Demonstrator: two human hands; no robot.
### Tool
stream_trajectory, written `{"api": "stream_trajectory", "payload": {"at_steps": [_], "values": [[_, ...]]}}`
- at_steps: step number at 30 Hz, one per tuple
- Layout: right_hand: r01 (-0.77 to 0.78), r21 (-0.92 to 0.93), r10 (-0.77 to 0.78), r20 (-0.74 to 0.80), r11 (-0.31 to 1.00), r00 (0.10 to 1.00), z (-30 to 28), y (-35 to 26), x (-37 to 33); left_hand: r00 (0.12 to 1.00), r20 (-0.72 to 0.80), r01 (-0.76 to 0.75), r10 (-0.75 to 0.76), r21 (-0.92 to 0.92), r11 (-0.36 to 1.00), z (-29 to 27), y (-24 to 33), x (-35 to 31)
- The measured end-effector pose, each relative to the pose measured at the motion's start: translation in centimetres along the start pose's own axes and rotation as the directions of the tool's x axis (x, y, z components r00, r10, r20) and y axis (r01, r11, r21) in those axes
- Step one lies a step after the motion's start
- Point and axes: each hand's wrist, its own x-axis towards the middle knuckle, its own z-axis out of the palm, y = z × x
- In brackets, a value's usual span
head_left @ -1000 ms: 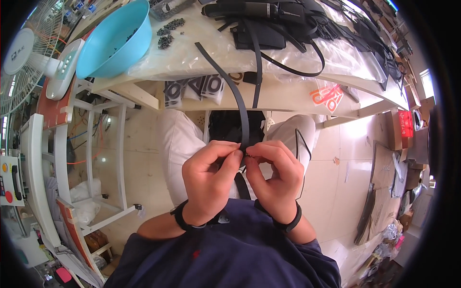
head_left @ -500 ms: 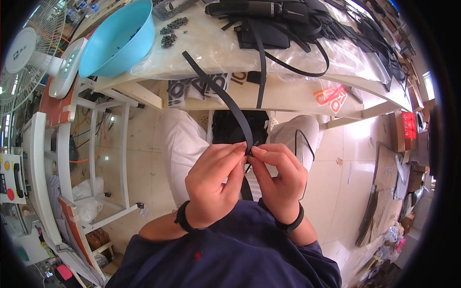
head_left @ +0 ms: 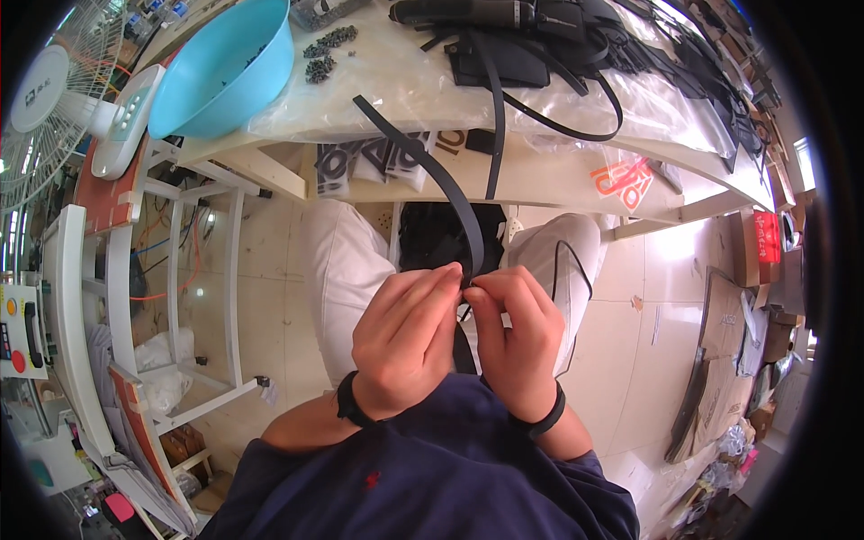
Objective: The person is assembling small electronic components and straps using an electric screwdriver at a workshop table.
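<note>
A long black strap (head_left: 450,191) rises from my fingertips and arches to the far left, its free end in the air before the table edge. My left hand (head_left: 402,335) is closed, thumb and fingers pinching the strap's near part. Right beside it, my right hand (head_left: 517,326) pinches at the same spot, fingertips almost touching the left ones. Between the fingertips a small dark part shows, too small to make out. Below the hands a black strip (head_left: 464,349) hangs down over my lap.
On the plastic-covered table (head_left: 396,112) stand a blue basin (head_left: 225,76) and piles of small dark pieces (head_left: 326,54). A black power screwdriver (head_left: 463,13) lies near black straps and pouches (head_left: 499,67). Printed bags (head_left: 369,166) sit on the shelf below. A fan (head_left: 54,99) stands left.
The strap's free end has shifted slightly right. My right hand has moved slightly left, and its fingers have closed in tighter. The view has shifted a little.
</note>
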Motion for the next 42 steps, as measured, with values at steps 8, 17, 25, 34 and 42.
{"api": "stream_trajectory", "payload": {"at_steps": [8,17,25,34,42], "values": [[-0.237,0.278,0.193,0.176,0.931,0.965,0.1,0.1,-0.1,0.999,-0.02,0.044,-0.044,0.005,0.999,0.0,0.3,0.0],[0.06,0.014,-0.06,-0.024,0.998,0.998,0.3,0.1,0.4,0.999,-0.042,0.028,-0.027,0.025,0.999,0.0,-0.4,-0.1],[-0.328,0.308,0.267,0.225,0.893,0.937,-0.2,-0.4,0.6,0.998,-0.059,0.016,-0.014,0.026,1.0,-0.3,-0.9,-0.5],[-0.473,0.414,0.385,0.28,0.778,0.879,0.9,-0.6,0.2,0.996,-0.079,-0.03,0.033,0.043,0.999,-0.4,-1.6,-0.7],[-0.523,0.546,0.407,0.328,0.654,0.852,1.9,0.2,-0.5,0.996,-0.081,0.032,-0.031,0.014,0.999,-0.4,-1.5,-1.1]]}}
